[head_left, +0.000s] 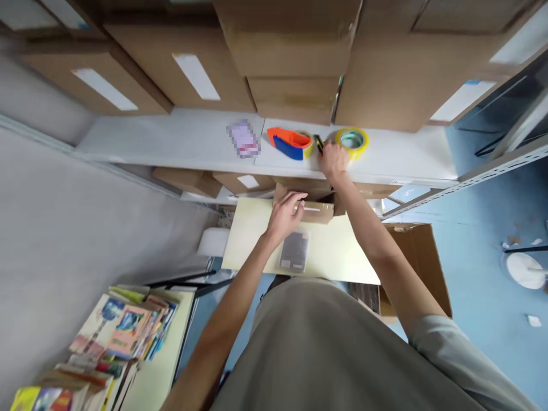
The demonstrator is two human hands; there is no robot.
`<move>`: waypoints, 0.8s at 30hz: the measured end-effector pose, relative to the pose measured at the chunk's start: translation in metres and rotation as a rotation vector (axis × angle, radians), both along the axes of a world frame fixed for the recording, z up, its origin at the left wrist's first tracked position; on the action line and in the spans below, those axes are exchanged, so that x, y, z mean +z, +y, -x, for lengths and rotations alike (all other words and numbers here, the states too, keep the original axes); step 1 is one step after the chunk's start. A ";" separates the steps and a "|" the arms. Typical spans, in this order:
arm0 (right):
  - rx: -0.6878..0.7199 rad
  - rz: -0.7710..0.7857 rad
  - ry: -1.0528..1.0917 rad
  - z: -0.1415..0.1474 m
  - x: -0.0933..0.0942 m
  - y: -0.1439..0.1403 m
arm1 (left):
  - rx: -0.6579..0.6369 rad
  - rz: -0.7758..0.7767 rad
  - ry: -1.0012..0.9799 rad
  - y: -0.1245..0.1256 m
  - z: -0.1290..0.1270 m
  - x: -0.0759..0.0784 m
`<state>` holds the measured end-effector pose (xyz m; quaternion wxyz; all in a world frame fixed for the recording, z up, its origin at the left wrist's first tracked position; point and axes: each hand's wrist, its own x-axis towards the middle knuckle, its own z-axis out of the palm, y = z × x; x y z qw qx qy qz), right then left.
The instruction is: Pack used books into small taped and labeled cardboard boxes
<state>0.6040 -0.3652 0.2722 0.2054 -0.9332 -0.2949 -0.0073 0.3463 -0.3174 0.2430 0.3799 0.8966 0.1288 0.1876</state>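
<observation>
My right hand (334, 160) reaches up to the white shelf, its fingers closed around a black and yellow utility knife (319, 144), mostly hidden by the fingers. Just left of it lies an orange and blue tape dispenser (290, 144) with a roll in it. A roll of tape with a yellow edge (351, 141) lies close on the other side. Lower down, my left hand (286, 216) hovers with loosely curled, parted fingers at the left side of an open cardboard box (319, 212). A dark flat item in clear wrapping (294, 251) rests on the table nearer my body.
Large cardboard boxes (295, 45) fill the back of the shelf (184, 137); a blurred-out phone-like item (244, 138) lies on it. Below is a pale yellow table (338, 251). Books (124, 325) are piled at lower left. An open carton (417, 262) stands on the right.
</observation>
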 end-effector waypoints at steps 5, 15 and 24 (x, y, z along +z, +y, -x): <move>-0.001 -0.028 -0.027 0.052 -0.009 -0.075 | 0.100 0.115 0.313 -0.007 0.078 -0.101; 0.094 0.009 0.408 0.227 -0.099 -0.211 | -0.018 0.112 0.711 -0.002 0.148 -0.251; -0.172 0.066 0.708 0.315 -0.177 -0.175 | -0.311 -0.011 0.697 0.027 0.127 -0.263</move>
